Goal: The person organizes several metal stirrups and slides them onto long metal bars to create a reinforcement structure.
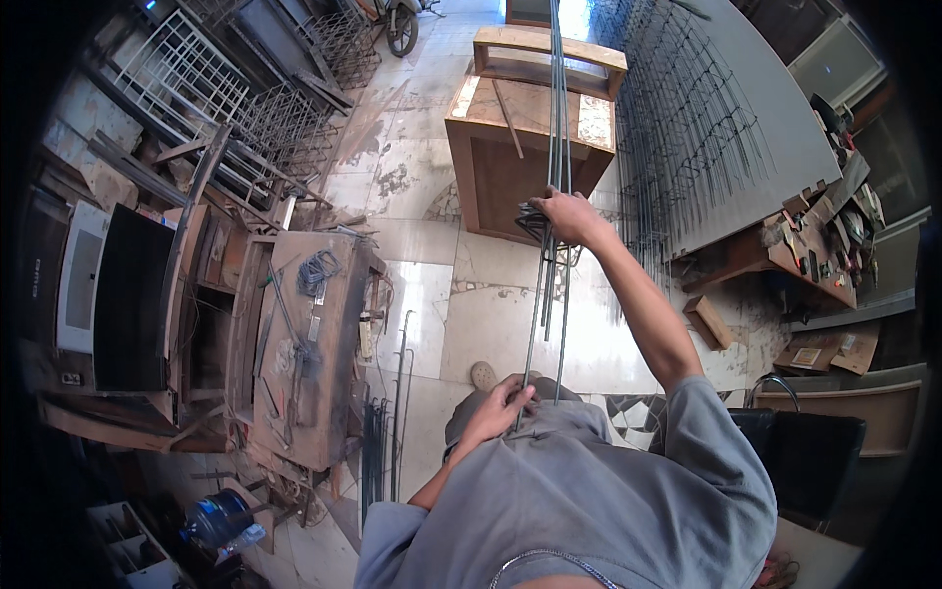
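Observation:
Several long thin steel rods (557, 108) run from my lap away over a wooden cabinet (478, 162) in front of me. With my right arm stretched forward, my right hand (571, 216) is closed around the rods near the cabinet's front edge. A bunch of bent wire stirrups (532, 220) hangs on the rods just left of that hand. At my waist, my left hand (498, 410) is closed around the near end of a rod. The fingertips of both hands are partly hidden.
A worn wooden workbench (334, 393) at the left carries a wire coil (318, 273) and tools. Wire cages (687, 128) lean against a board at the right. A black chair (805, 456) and a wooden block (708, 324) stand to my right. Thin rods (375, 447) stand beside the workbench.

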Motion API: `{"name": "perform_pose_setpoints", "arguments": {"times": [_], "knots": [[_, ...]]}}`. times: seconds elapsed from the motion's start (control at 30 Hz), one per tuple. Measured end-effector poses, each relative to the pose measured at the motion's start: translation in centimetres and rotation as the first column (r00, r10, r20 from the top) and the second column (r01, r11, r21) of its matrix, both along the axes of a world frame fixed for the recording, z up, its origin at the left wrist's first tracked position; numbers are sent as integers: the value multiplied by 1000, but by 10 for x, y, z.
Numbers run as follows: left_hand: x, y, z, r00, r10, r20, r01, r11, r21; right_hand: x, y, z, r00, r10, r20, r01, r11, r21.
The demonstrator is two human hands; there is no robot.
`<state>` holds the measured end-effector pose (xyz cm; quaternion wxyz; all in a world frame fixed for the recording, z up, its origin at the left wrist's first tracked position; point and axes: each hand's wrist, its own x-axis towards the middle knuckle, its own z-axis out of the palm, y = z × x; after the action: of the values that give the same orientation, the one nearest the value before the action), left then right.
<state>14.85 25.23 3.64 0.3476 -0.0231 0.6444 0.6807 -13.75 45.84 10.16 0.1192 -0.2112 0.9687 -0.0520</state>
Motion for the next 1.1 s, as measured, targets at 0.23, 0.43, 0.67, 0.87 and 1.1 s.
{"name": "perform_pose_setpoints", "arguments": {"times": [0.23,0.43,0.67,0.87,1.1], "knots": [[-64,12,12,839,256,-480,-378,909,-176,60,-1,-9,990,67,122,-68,998,2],[-81,28,39,878,-47,-476,-157,912,-380,142,-20,17,975,132,179,-121,990,-71],[7,0,30,935,-32,-353,-123,906,-406,218,-40,17,941,250,230,-240,968,-68],[45,-14,-4,962,51,-268,-149,921,-359,251,-56,-7,891,368,266,-373,927,-33],[78,-11,-12,947,181,-264,-276,882,-382,259,-56,-16,884,389,259,-375,921,-101]]}}
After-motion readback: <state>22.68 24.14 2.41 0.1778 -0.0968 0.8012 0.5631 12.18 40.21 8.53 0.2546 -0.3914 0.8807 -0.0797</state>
